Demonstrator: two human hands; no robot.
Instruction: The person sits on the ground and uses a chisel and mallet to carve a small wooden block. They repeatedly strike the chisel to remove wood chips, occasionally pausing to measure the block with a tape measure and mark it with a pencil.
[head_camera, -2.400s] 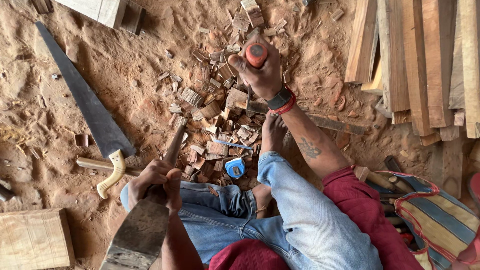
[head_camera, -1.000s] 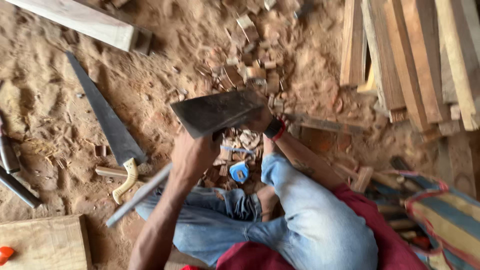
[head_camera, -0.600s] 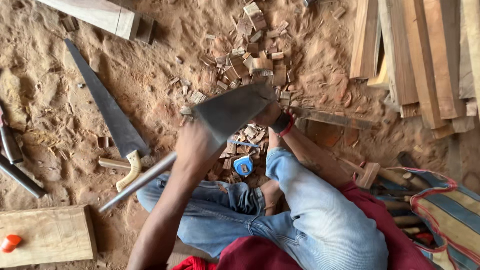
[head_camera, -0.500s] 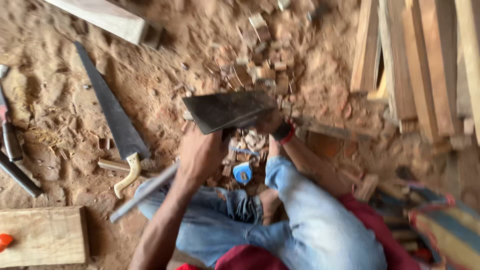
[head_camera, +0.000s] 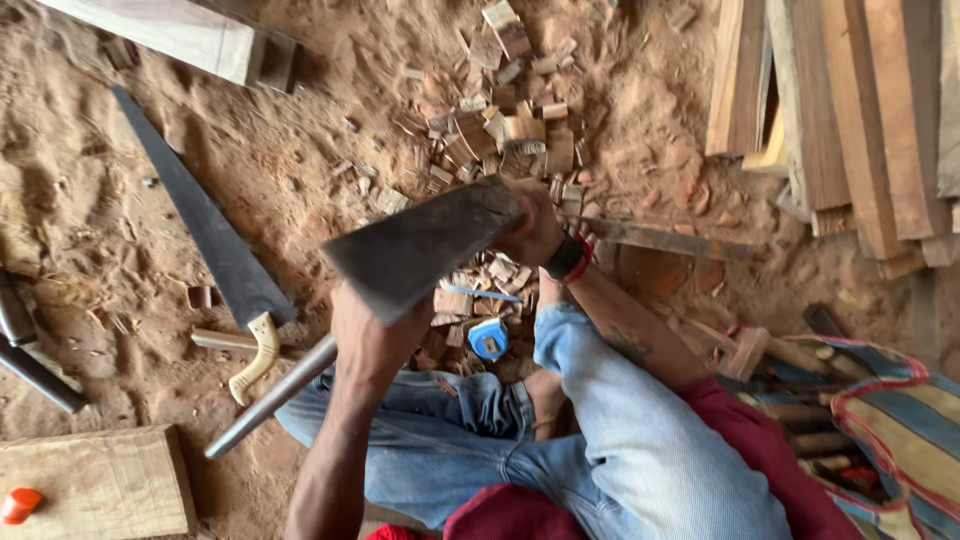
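A: Risk here? Judged from blade and wrist sharing one spot.

B: Likely a cut: broad dark cleaver (head_camera: 425, 245) raised just above right hand (head_camera: 535, 228), over wood offcuts (head_camera: 505, 135) on sandy ground (head_camera: 300, 160). Slip of handle probable cause.

A: Hands?

B: Left hand (head_camera: 375, 335) wrapped tight round metal handle. Right hand curled beneath blade tip, partly hidden; contents impossible to tell. Handsaw (head_camera: 205, 230) apart, at left.

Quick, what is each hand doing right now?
Left hand: closed around the metal handle of the big flat blade.
Right hand: behind the blade; cannot tell what it holds.
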